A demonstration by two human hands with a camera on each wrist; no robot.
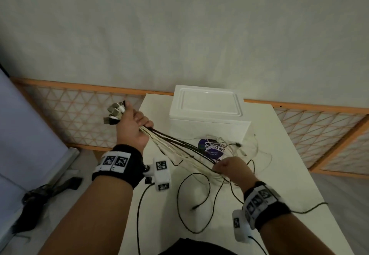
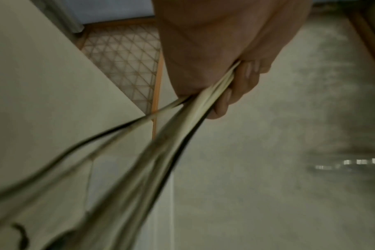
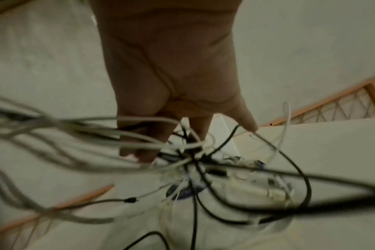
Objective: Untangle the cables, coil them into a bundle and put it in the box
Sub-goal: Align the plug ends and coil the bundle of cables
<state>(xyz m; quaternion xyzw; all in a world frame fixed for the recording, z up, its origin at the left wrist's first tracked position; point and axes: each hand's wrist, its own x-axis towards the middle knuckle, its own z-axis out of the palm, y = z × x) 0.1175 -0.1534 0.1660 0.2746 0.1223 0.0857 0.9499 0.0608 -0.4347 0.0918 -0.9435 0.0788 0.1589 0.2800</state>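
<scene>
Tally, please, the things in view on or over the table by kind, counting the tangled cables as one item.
Box: 1
Purple disc: 1
Cable tangle: 1 (the single cables are too tangled to count)
Hands: 2, the left hand and the right hand, both gripping the tangle
Total: 5

The left hand [image 1: 134, 127] is up high, out to the left. Its fingers [image 2: 235, 94] are curled tight in a fist around a bunch of cables [image 1: 175, 145]. The left arm is bare, with a black band at the wrist. The right hand [image 1: 231, 168] is lower and points down. Its fingers [image 3: 143, 148] are bent and hook into the cables. The right wrist has a black band too.
</scene>
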